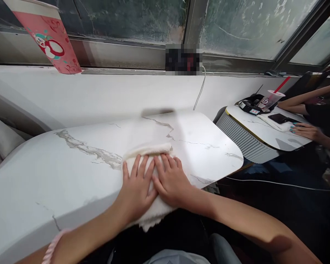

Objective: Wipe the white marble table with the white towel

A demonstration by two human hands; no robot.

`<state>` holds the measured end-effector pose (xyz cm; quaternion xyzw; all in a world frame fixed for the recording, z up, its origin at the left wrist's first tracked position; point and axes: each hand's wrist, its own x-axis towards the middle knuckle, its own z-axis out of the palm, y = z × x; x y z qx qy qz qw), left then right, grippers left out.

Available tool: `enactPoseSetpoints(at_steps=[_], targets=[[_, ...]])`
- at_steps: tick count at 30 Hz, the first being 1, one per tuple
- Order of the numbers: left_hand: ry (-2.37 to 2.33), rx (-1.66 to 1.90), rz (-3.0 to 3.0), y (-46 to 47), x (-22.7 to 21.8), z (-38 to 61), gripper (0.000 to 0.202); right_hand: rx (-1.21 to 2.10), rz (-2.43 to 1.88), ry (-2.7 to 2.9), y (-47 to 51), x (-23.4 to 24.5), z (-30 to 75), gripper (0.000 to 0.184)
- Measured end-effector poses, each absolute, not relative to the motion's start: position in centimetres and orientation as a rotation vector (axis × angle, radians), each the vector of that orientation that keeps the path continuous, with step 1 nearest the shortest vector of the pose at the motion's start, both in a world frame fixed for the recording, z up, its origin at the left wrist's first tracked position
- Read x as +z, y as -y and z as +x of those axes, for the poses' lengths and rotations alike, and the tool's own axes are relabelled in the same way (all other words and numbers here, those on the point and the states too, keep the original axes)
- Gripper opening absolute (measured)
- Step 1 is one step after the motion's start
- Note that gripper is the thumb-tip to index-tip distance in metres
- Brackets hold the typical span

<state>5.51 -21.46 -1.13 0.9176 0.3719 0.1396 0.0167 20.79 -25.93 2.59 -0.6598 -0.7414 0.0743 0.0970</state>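
Note:
A cream-white cloth (147, 151) lies on the white marble-patterned table (79, 172), and its near end hangs over the front edge. My left hand (137, 185) rests flat on the cloth with its fingers spread, pointing away from me. Beside it, my right hand (170, 179) also presses flat on the cloth, fingers slightly apart. The two hands touch or nearly touch at the thumbs. A pink twisted band (55, 247) circles my left wrist.
A pink paper cup (51, 40) stands on the window ledge at left. A cable (200, 93) runs down the wall from a blurred object. At right, a co-worker's hand (308, 131) rests at a second table (288, 141) with a phone (279, 118) and a cup with a red straw (271, 99).

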Motion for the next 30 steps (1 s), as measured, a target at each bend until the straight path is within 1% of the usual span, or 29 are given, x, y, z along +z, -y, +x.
enactPoseSetpoints(at_steps=[4, 7, 11, 14, 18, 23, 30], targets=[[-1.096, 0.463, 2.902, 23.7, -1.6, 2.2, 0.071, 0.287, -1.807, 2.289, 28.0, 3.4, 19.5, 0.067], [-1.114, 0.401, 2.91, 22.8, -1.5, -0.1, 0.072, 0.346, -1.771, 2.304, 27.0, 3.1, 17.9, 0.068], [-1.14, 0.368, 2.918, 18.2, -1.3, -3.1, 0.068, 0.397, -1.748, 2.232, 22.9, 2.1, 15.3, 0.068], [-1.152, 0.249, 2.844, 13.4, -0.6, -4.6, 0.064, 0.418, -1.726, 2.187, 18.2, 1.5, 13.9, 0.069], [-1.256, 0.223, 2.728, 7.9, 0.8, -4.2, 0.06, 0.352, -1.719, 2.116, 11.7, 1.1, 13.0, 0.06], [-1.544, 0.244, 2.549, 3.2, 1.3, -1.8, 0.055, 0.3, -1.732, 2.059, 6.1, 0.7, 12.7, 0.051], [-1.509, 0.402, 2.522, -2.9, 0.4, -2.1, 0.053, 0.235, -1.774, 1.989, 1.2, 0.1, 12.1, 0.047]])
